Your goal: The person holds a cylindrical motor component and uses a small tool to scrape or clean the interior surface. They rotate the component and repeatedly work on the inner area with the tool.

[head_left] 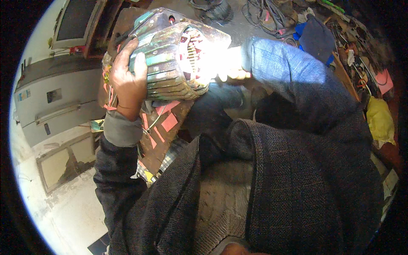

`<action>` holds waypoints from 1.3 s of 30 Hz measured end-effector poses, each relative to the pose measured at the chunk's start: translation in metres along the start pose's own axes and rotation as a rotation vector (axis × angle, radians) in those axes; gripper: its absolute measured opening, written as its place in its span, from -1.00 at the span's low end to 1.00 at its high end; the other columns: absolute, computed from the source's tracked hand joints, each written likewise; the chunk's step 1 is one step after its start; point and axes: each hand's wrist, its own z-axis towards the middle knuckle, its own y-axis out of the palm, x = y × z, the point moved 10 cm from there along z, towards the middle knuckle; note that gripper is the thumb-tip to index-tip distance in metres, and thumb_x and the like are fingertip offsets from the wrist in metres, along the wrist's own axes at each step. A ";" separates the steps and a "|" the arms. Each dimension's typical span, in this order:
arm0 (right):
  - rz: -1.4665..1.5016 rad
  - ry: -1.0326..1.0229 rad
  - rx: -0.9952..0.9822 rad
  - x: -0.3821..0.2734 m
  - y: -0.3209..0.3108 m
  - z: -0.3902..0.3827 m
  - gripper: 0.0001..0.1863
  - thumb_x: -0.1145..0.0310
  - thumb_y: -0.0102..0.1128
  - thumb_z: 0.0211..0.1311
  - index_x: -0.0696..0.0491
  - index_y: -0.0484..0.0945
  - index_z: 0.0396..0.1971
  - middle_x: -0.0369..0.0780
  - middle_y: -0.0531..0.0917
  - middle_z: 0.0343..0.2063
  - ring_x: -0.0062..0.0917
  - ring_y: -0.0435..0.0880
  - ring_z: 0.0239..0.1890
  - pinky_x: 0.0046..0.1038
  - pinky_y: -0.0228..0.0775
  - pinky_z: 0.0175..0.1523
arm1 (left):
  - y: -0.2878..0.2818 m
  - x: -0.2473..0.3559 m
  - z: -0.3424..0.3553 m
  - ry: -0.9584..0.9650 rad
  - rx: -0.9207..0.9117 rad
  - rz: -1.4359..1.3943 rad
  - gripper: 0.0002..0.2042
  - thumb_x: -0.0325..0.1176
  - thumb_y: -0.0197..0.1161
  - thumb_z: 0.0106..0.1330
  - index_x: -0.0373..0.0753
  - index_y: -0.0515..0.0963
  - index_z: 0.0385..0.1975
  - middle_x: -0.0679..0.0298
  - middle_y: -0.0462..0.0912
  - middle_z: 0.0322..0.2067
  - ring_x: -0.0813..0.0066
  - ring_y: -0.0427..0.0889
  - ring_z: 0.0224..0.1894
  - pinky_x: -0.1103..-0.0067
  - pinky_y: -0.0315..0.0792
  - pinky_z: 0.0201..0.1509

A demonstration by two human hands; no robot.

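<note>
A motor housing (163,63), finned and worn green, lies on its side on the workbench with its round opening turned to the right. Inside that opening shows a ring of slots and dark red pieces (192,53). My left hand (131,76) grips the housing's left side, thumb and fingers pressed against the fins. Close to the opening, on the right, is my right hand (234,70), its fingers curled in. Strong glare washes it out, so what it holds, if anything, cannot be made out.
Pink paper pieces (169,122) lie on the brown board before the housing. A dark round container (214,10) and coiled black cable (272,17) are behind. Clutter, a blue cloth (316,40) and a yellow bag (379,121) line the right. A grey cabinet (63,110) stands at left.
</note>
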 end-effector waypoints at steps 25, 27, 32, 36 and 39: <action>-1.095 -0.097 0.656 -0.212 -0.210 -0.027 -0.66 0.11 0.02 0.62 0.01 0.68 -0.13 -0.15 0.69 -0.45 -0.23 0.72 -0.38 -0.21 0.62 -0.20 | -0.002 0.007 0.003 0.046 0.011 0.044 -0.64 -0.32 0.22 0.42 -0.42 0.67 0.08 -0.08 0.75 0.05 -0.01 0.72 0.14 0.29 0.50 0.33; -1.174 -0.238 0.843 -0.240 -0.233 -0.048 -0.65 0.13 -0.03 0.65 0.04 0.67 -0.14 -0.17 0.66 -0.51 -0.27 0.69 -0.44 -0.25 0.60 -0.25 | -0.003 0.012 0.005 0.104 0.021 0.072 -0.65 -0.34 0.24 0.41 -0.42 0.67 0.08 -0.07 0.75 0.05 0.00 0.72 0.13 0.30 0.51 0.32; -1.262 0.095 0.491 -0.175 -0.182 -0.059 -0.72 0.32 -0.06 0.52 0.07 0.66 -0.15 -0.15 0.74 -0.41 -0.29 0.78 -0.35 -0.26 0.66 -0.21 | -0.001 0.003 0.002 0.000 0.005 0.031 -0.67 -0.41 0.29 0.38 -0.40 0.67 0.09 -0.05 0.76 0.04 0.05 0.73 0.13 0.32 0.52 0.31; -0.887 0.316 0.290 -0.118 -0.117 -0.051 -0.74 0.21 0.15 0.49 0.02 0.60 0.01 -0.09 0.77 -0.18 -0.16 0.83 -0.17 -0.21 0.70 -0.07 | -0.001 0.007 0.002 0.016 0.002 0.025 -0.68 -0.42 0.28 0.40 -0.40 0.67 0.09 -0.04 0.76 0.04 0.06 0.73 0.13 0.33 0.52 0.30; -1.008 0.242 0.361 -0.124 -0.108 -0.039 -0.75 0.29 0.19 0.41 0.04 0.60 0.00 -0.07 0.77 -0.21 -0.19 0.83 -0.16 -0.21 0.71 -0.07 | -0.001 0.006 0.002 0.019 -0.007 0.019 -0.69 -0.37 0.27 0.46 -0.39 0.66 0.11 -0.04 0.77 0.03 0.07 0.74 0.12 0.35 0.53 0.27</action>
